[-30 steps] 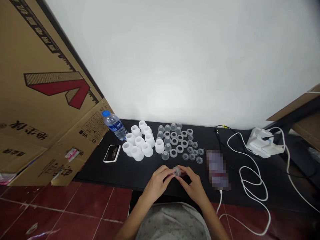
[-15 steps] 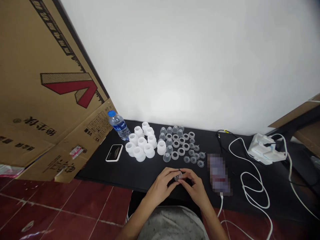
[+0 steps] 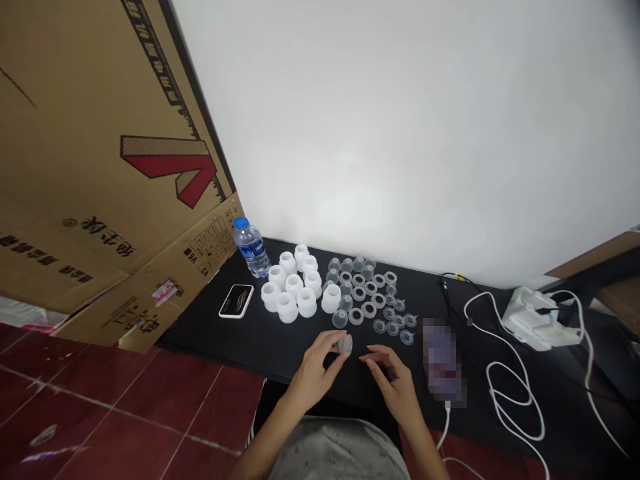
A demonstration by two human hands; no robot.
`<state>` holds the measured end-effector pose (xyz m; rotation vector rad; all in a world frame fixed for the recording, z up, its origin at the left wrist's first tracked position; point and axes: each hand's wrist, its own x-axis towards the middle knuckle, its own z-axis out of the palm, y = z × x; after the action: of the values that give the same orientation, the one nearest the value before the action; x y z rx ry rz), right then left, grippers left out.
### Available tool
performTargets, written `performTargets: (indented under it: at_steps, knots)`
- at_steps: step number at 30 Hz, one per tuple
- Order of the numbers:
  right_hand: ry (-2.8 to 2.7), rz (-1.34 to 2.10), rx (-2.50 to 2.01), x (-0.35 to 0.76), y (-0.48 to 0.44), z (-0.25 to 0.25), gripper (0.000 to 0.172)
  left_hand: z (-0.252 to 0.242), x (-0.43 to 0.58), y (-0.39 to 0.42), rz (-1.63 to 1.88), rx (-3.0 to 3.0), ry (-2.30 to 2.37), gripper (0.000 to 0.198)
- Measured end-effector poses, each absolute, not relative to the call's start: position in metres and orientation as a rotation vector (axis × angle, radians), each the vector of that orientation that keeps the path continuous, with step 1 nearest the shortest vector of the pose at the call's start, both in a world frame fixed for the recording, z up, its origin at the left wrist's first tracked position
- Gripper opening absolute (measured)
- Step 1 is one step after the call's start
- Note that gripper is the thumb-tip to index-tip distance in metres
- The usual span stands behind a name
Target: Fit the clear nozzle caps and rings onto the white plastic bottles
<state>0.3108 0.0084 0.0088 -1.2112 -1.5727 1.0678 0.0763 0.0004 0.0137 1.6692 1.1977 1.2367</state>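
My left hand (image 3: 317, 363) pinches a small clear plastic cap (image 3: 345, 344) between thumb and fingers, just above the table's front part. To its right is my right hand (image 3: 393, 377), apart from the cap, its thumb and fingertips slightly parted with nothing seen between them. Beyond my hands stand several white plastic collars (image 3: 307, 301) with round openings on top. Right of them are several clear domes (image 3: 340, 319), several translucent flat rings (image 3: 369, 309) and several small clear discs with tabs (image 3: 407, 337).
A water bottle (image 3: 253, 250) with a blue cap stands by a large cardboard box (image 3: 165, 253) on the left. A white-edged black card-like device (image 3: 237, 301) lies nearby. At right are a blurred-out phone (image 3: 443, 360), white cables (image 3: 520, 383) and a white power strip (image 3: 537, 320) on the black table (image 3: 240, 343).
My right hand has let go of the clear cap and drawn away to the right. The left hand keeps hold of it. The whole view has shifted slightly.
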Motion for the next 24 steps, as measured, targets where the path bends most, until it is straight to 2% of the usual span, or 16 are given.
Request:
performTargets:
  at_steps: [5,10,18,24]
  knots:
    - [-1.631,0.896,-1.28,0.303,0.013,0.007,0.03,0.006,0.058,0.002,1.44,1.241,1.288,0.043]
    - [-1.881,0.662,-1.16,0.27,0.026,0.03,0.021,0.001,0.05,0.006,1.497,1.056,1.288,0.05]
    - [-2.043,0.202,-1.253,0.214,0.07,0.064,0.043,-0.009,0.047,0.013,1.494,0.95,1.161,0.05]
    - [-2.133,0.189,-1.233,0.204,0.091,0.059,0.034,-0.013,0.048,0.017,1.529,0.84,1.077,0.049]
